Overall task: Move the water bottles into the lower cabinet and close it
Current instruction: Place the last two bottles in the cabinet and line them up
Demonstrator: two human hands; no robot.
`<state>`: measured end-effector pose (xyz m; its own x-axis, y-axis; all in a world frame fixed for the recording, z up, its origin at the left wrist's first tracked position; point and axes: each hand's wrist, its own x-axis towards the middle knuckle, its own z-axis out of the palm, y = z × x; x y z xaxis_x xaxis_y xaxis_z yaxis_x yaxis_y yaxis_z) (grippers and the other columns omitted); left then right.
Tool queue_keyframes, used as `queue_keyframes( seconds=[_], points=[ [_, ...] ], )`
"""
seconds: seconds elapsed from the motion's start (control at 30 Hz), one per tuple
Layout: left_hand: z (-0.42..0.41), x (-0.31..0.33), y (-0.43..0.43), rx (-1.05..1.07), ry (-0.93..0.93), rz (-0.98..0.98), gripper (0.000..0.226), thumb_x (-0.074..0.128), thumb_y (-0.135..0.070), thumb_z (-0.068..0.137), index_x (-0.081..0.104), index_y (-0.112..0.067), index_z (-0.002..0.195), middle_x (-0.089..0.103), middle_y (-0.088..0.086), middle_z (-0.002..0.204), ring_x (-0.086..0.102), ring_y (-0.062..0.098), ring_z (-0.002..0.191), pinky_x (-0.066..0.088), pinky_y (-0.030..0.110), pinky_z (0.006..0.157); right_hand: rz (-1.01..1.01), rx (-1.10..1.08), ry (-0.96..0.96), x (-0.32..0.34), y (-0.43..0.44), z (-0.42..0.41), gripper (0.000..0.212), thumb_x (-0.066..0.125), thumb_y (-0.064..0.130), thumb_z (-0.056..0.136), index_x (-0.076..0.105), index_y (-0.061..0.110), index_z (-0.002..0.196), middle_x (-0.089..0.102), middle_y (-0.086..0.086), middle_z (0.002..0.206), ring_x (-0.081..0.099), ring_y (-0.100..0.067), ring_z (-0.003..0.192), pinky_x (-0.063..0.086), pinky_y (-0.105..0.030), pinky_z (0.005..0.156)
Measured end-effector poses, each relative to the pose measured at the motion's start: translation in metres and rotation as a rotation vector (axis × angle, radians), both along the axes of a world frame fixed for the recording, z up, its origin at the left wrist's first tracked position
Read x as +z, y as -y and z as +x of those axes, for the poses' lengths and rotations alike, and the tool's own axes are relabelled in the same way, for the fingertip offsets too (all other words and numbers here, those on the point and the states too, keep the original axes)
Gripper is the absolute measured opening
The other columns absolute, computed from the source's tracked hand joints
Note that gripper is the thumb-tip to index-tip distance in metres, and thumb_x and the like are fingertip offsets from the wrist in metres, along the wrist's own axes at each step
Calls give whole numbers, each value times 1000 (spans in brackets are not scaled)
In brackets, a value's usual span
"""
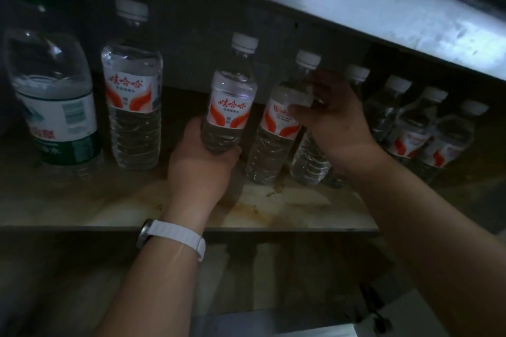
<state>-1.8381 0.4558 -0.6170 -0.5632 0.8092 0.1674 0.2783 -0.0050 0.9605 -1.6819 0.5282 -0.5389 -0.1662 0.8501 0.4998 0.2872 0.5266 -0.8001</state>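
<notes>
Inside the dim lower cabinet, several clear water bottles with white caps and red-and-white labels stand in a row on the stained shelf point(287, 205). My left hand point(200, 167), with a white watch on its wrist, grips the bottom of one bottle point(231, 101) near the middle. My right hand point(332, 117) grips the shoulder of the bottle point(273, 145) just to the right of it. Another bottle point(309, 164) stands partly hidden behind my right wrist. Further bottles point(410, 131) crowd the right end.
A large green-labelled bottle point(59, 107) stands at the far left, with a red-labelled bottle point(134, 107) beside it. The pale underside of the countertop point(356, 3) hangs over the shelf. The cabinet's front edge point(273, 228) runs below my wrists.
</notes>
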Motion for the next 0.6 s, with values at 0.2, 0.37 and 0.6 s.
queue_keyframes(
  seconds=[0.2, 0.37, 0.6],
  points=[
    [-1, -1, -1, -19, 4, 15, 45, 75, -28, 86, 46, -40, 118, 49, -19, 101, 46, 6, 99, 39, 32, 85, 26, -84, 254, -14, 6, -2, 83, 80, 26, 81, 30, 38, 146, 50, 10, 138, 59, -6, 112, 55, -26, 88],
    [2, -2, -2, 1, 5, 11, 54, 76, -29, 85, 48, -35, 130, 48, -19, 104, 45, 6, 100, 39, 32, 85, 12, -188, 153, -33, 12, -18, 99, 86, 28, 73, 21, 39, 147, 49, 7, 139, 54, -11, 122, 52, -35, 95],
    [4, -5, -1, 31, -2, 25, 60, 76, -31, 85, 46, -34, 137, 51, -18, 113, 48, 7, 105, 39, 32, 87, -139, -152, -19, -55, 11, -19, 67, 81, 24, 78, 40, 32, 130, 60, 17, 114, 59, 2, 103, 53, -31, 91]
  ],
)
